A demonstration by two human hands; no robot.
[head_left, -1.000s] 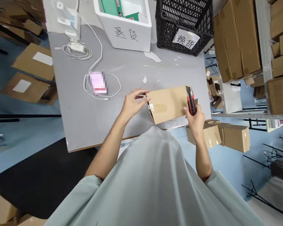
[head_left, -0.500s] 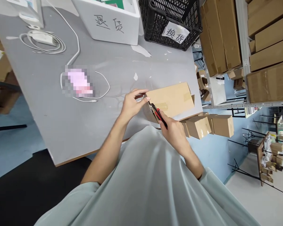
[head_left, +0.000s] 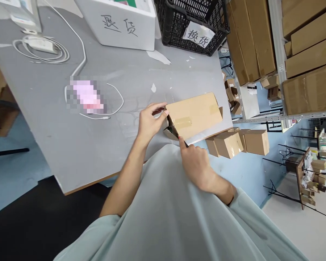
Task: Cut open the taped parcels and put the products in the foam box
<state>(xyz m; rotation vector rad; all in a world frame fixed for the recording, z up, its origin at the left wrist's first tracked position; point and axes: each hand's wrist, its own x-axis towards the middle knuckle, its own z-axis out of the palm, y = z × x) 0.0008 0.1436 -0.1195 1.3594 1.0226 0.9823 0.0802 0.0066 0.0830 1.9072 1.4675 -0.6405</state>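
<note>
A brown cardboard box with clear tape lies near the table's front edge, and its left end is partly open. My left hand grips the upper left corner of the box between thumb and fingers. At the lower left corner, my right hand is wrapped round a utility knife; most of the knife is hidden by the hand. The blade end is at the box's left end, beside a loose flap.
A white bin and a black crate stand at the table's back. Left lie a coiled cable and a blurred pink object with a white cord. More boxes are right, beyond the table.
My right hand has moved down the box's left end with the knife and turned, hiding more of it. The left end now gapes more. My left hand keeps its hold.
</note>
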